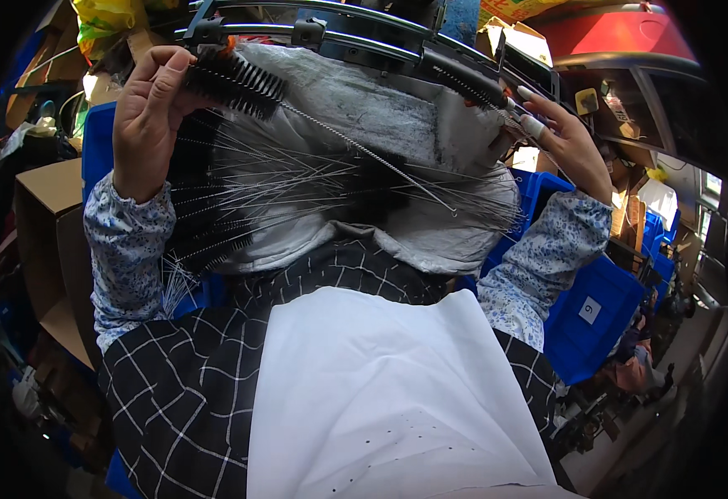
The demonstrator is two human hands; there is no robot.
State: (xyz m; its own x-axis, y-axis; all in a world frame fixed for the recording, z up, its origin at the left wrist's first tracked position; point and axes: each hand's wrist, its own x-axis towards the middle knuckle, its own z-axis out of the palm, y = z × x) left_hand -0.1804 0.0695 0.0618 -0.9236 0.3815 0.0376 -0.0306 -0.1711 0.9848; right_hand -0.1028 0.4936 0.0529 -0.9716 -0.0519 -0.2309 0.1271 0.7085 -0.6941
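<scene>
At the upper left, my left hand (152, 108) is closed on the bristle end of a black wire-handled brush (235, 81). Its twisted wire stem slants down to the right and ends in a small loop. My right hand (570, 141), with white coverings on its fingers, is bent at the right end of a metal-railed machine (364, 32). Another dark bristled brush (464, 79) lies along the machine there, close to those fingertips. What the right fingers grip is too small to make out. Under both hands, many wire stems (289, 179) spread over a grey-white cloth (364, 91).
A blue crate (593, 316) stands at my right, and an open cardboard box (52, 249) at my left. A white cloth (372, 399) covers my lap over a black checked garment. Behind the machine, on the right, is a red vehicle-like body (622, 37).
</scene>
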